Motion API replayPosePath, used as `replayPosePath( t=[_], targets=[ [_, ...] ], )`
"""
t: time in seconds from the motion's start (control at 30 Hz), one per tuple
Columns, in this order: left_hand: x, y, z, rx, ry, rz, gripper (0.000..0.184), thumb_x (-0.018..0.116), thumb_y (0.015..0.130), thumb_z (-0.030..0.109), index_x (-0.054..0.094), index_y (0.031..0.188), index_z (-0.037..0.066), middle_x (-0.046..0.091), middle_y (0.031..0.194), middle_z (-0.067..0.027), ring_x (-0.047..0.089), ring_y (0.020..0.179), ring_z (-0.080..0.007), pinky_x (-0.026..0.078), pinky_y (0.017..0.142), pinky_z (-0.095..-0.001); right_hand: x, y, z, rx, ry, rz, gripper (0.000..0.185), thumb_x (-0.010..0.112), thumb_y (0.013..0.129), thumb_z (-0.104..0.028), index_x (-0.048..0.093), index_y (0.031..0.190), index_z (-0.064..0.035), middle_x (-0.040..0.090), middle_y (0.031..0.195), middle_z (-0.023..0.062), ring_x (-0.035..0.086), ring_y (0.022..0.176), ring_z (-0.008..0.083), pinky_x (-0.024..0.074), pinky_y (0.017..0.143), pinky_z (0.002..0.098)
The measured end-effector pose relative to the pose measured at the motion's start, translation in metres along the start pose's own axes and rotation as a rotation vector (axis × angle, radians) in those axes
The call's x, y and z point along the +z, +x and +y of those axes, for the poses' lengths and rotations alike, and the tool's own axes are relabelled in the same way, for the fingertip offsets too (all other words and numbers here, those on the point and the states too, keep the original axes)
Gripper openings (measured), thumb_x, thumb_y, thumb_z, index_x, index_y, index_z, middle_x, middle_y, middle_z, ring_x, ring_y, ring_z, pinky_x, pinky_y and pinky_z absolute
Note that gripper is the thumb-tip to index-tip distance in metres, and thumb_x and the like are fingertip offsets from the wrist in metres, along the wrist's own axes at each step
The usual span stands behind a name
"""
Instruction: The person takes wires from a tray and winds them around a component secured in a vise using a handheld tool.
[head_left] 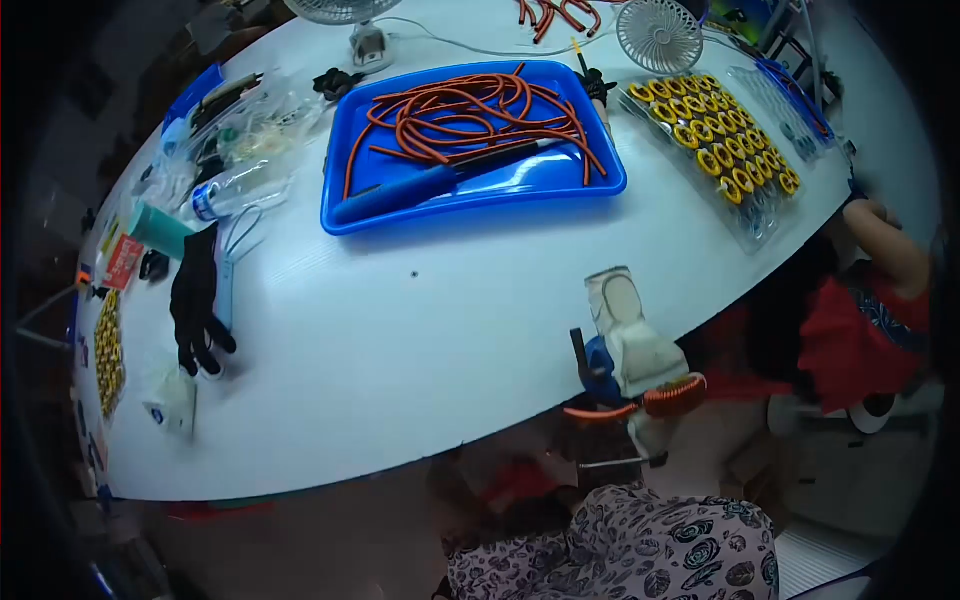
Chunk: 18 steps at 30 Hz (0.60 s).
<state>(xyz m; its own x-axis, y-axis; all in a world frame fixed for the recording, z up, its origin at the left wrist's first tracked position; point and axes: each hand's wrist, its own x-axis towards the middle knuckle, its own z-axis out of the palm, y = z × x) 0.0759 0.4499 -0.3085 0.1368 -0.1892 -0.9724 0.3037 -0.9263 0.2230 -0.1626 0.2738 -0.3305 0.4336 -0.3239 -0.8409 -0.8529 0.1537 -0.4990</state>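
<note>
Neither of my hands shows. At the table's front edge stands a clamp-like fixture wrapped in white cloth [640, 350], with a blue part [600, 370] on its left side. A ring-shaped coil of copper-coloured wire [675, 396] sits at its lower end, and a red-brown strip [598, 412] sticks out to the left. A blue tray [480, 208] farther back holds loose red-brown cords [440, 120] and a blue-handled tool [410, 190]. A black glove [200, 300] lies on the left of the table.
Yellow rings [725, 140] lie in rows at the right. Two fans [660, 35] stand behind. Plastic bags, a clear bottle [235, 190] and a green cup [158, 230] are at the left. Another person's arm [890, 240] shows at the right edge.
</note>
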Motion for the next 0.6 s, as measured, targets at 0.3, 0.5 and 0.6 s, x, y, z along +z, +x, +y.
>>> replayPosePath(
  t=[0.3,0.5,0.6],
  targets=[
    [0.008,0.024,0.099,0.032,0.159,-0.014,0.044,0.045,0.087,0.035,0.053,0.118,0.005,0.062,0.105,-0.0149,0.057,0.099,-0.0302,0.045,0.086,-0.0376,-0.004,-0.034,0.005,0.112,0.158,0.025,0.046,0.047,0.084,-0.04,0.054,0.116,-0.0087,0.056,0.113,0.0218,0.056,0.101,0.034,0.0434,0.088,0.0404],
    [0.0,0.024,0.139,0.089,0.273,-0.042,0.044,0.048,0.086,0.034,0.054,0.118,0.005,0.062,0.105,-0.0154,0.057,0.099,-0.0314,0.046,0.085,-0.0382,-0.017,-0.043,-0.004,0.107,0.203,0.128,0.044,0.046,0.084,-0.039,0.055,0.114,-0.0087,0.058,0.11,0.0215,0.057,0.099,0.0344,0.0444,0.086,0.0412],
    [-0.009,0.023,0.15,0.126,0.336,-0.059,0.044,0.049,0.085,0.034,0.054,0.117,0.005,0.062,0.105,-0.0157,0.057,0.099,-0.032,0.046,0.084,-0.0385,-0.026,-0.044,-0.005,0.092,0.207,0.189,0.043,0.045,0.084,-0.038,0.056,0.114,-0.0087,0.058,0.109,0.0213,0.058,0.098,0.0346,0.0449,0.086,0.0417]
  ],
)
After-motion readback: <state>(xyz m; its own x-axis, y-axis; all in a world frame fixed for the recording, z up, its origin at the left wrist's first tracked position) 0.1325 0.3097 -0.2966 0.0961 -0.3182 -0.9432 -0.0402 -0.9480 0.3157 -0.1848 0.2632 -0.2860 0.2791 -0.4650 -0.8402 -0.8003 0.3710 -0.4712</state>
